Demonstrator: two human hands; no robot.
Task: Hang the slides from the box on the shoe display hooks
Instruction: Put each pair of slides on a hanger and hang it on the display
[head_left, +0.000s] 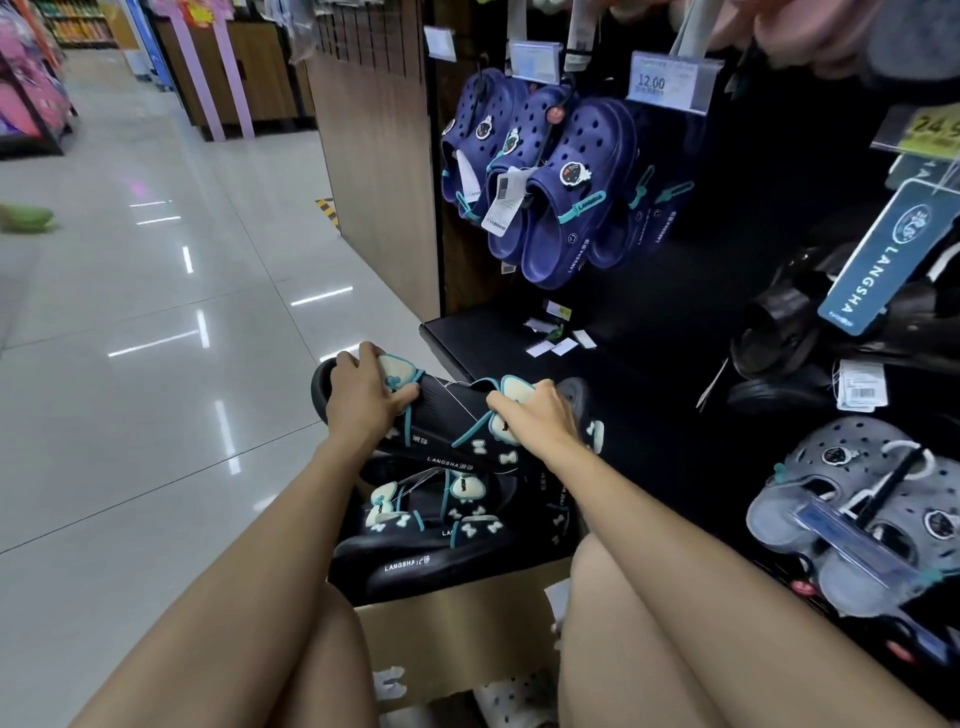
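Observation:
I hold a pair of black slides (447, 415) with pale bow charms and teal straps just above the cardboard box (457, 644). My left hand (366, 397) grips the left end of the pair, fingers curled over a bow. My right hand (535, 415) grips the right end, fingers over another bow. More black slides (431, 540) of the same kind lie in the box between my knees. Navy clogs (550, 176) hang on the display hooks above, to the right.
A black display base shelf (483, 332) with loose paper tags lies ahead. Grey clogs (852, 509) and black slides (779, 332) hang at the right. A price label (670, 83) sits above the navy clogs. Tiled aisle floor (156, 338) spreads left.

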